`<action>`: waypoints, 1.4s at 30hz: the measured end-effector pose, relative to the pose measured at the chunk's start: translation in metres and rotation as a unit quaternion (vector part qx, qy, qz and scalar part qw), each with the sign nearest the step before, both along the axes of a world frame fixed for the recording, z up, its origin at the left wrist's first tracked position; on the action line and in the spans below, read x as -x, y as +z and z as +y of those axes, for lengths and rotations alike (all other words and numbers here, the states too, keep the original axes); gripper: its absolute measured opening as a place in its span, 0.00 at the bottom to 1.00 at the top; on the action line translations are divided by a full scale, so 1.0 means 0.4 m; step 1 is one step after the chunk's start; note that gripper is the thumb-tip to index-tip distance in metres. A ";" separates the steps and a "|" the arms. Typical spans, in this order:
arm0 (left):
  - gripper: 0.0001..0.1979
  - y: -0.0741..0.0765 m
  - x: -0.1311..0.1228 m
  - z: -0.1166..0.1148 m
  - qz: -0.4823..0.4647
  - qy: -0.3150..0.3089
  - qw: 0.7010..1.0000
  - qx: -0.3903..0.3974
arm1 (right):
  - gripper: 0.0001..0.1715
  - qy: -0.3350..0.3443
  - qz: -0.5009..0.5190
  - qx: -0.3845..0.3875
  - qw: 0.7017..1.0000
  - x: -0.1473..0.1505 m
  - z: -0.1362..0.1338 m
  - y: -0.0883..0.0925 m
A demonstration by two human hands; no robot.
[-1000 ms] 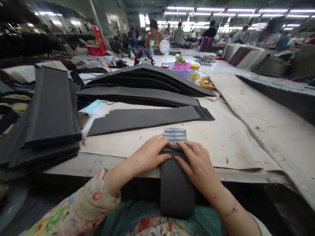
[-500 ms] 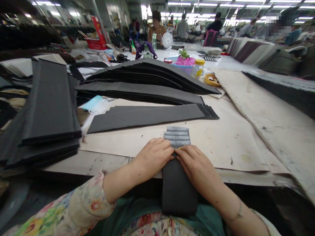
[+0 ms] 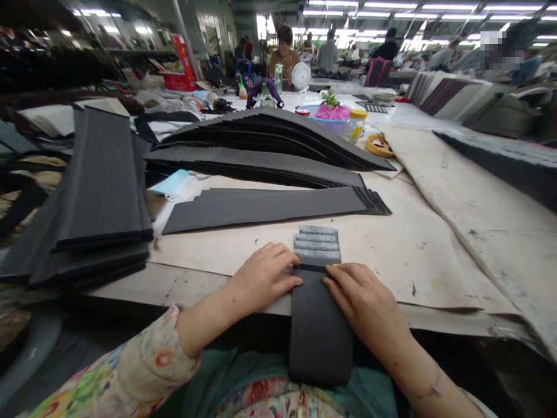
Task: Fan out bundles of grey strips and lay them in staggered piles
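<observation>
A dark grey strip (image 3: pixel 321 331) runs from the paper-covered table over its front edge to my lap, with a narrow folded edge across its far part. Beyond the fold lie stepped strip ends (image 3: pixel 317 242) with whitish, streaky bands. My left hand (image 3: pixel 265 273) is at the left end of the fold, its fingertips touching the strip and its thumb apart from the fingers. At the right end, my right hand (image 3: pixel 363 293) pinches the folded edge between thumb and fingers. Something small and yellow shows at its index fingertip.
Behind the hands lie a fanned row of grey strips (image 3: pixel 270 206) and a taller curved stack (image 3: pixel 278 125). More strips are piled at left (image 3: pixel 102 180). Farther back are a yellow-lidded jar (image 3: pixel 354 125), a tape roll (image 3: pixel 380 145) and a small fan (image 3: pixel 301 75). People work beyond.
My hands have moved apart along the fold, from close together at its middle to its two ends. The left thumb has parted from the fingers. The whole view has shifted slightly.
</observation>
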State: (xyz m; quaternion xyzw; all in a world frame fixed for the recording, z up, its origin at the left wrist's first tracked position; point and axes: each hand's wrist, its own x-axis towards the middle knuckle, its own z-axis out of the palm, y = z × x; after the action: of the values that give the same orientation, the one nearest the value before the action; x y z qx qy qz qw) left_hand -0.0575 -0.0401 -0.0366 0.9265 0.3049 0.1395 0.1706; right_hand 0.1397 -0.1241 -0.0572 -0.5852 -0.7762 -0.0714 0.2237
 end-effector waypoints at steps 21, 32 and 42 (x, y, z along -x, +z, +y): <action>0.12 0.049 -0.007 0.069 0.094 -0.006 0.992 -0.078 | 0.17 0.035 -0.012 0.003 0.999 0.056 0.008 -0.002; 0.06 0.025 -0.046 0.067 0.041 0.043 0.998 0.011 | 0.18 0.025 0.007 0.009 1.000 0.060 0.001 -0.011; 0.09 0.080 -0.089 0.110 0.004 0.003 0.949 0.316 | 0.18 0.020 0.018 -0.017 0.999 0.060 -0.002 -0.023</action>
State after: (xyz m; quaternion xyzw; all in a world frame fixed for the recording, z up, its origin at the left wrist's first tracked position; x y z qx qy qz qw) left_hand -0.0220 0.0038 -0.0046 0.8250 0.3367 0.0328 0.4528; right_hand 0.1159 -0.1250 -0.0665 -0.5663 -0.7824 -0.0695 0.2496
